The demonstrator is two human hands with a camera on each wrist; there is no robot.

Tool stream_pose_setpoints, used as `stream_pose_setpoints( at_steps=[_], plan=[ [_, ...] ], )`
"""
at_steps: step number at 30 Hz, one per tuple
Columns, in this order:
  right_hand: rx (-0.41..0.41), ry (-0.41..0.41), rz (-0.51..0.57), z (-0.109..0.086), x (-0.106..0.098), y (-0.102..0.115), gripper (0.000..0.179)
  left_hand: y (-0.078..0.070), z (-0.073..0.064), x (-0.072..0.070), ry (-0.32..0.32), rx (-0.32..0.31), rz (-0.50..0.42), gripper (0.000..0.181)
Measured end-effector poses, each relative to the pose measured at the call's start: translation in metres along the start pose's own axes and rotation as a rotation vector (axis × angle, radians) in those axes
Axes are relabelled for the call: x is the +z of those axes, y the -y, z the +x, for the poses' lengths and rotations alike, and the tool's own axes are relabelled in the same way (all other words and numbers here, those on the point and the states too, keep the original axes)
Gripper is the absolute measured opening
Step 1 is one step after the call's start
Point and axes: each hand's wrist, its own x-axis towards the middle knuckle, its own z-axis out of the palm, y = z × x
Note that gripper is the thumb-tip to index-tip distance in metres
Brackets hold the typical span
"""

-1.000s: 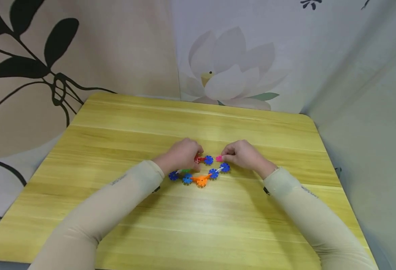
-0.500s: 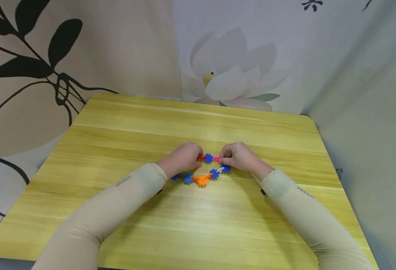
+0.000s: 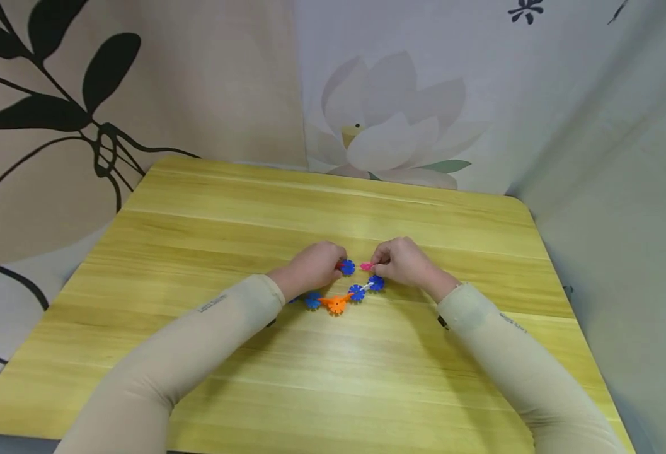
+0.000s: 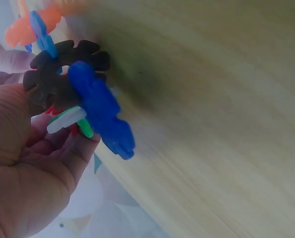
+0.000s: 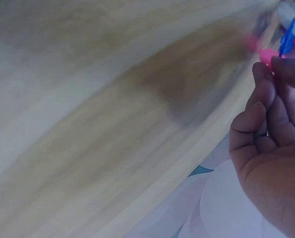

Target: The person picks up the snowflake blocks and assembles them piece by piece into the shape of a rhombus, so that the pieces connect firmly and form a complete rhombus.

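Note:
My left hand (image 3: 314, 263) grips one end of a curved chain of interlocking snowflake discs, with a blue disc (image 3: 348, 268) sticking out past its fingertips. The chain bends toward the front through another blue disc (image 3: 312, 300), an orange disc (image 3: 337, 305) and a white disc (image 3: 367, 287) to a last blue disc (image 3: 376, 282). In the left wrist view, a dark disc (image 4: 50, 94), a white disc (image 4: 67, 119) and a green disc (image 4: 86, 129) show by the fingers; the palm hides part of the chain. Opposite, my right hand (image 3: 405, 260) pinches a pink snowflake disc (image 3: 365, 267), a small gap from the blue one.
Both hands work over the middle of a wooden table (image 3: 333, 378) with rounded corners. Behind it hangs a curtain (image 3: 389, 113) with a printed lotus, and dark printed leaves (image 3: 108, 72) are at the left.
The pink disc moved left to meet the blue disc half a second ago; now a narrow gap separates them. My left hand has edged right, covering the red disc.

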Motion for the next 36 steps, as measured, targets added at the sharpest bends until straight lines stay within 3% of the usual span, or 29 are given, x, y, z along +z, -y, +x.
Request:
stream_pose_setpoints(
  at_steps=[8,17,24,32,36],
  plan=[
    [-0.015,0.027,-0.048,0.0043,-0.0038,0.0077,0.006,0.0071,-0.0008,-0.0013,-0.010,-0.037,-0.135,0.037],
    [-0.026,0.025,-0.051,0.0081,-0.0014,0.0099,0.005,0.0068,0.0021,0.0013,-0.028,-0.010,-0.116,0.034],
    [-0.058,0.013,-0.053,0.0080,0.0014,0.0085,0.004,0.0060,0.0021,0.0024,-0.035,-0.037,-0.114,0.023],
    [-0.047,0.009,-0.029,0.0059,0.0016,0.0083,0.005,0.0058,-0.0006,0.0025,-0.034,-0.052,-0.148,0.051],
    [-0.048,0.007,-0.015,0.0060,0.0023,0.0080,0.005,0.0060,-0.0019,0.0027,-0.040,-0.038,-0.160,0.049]
  ],
)
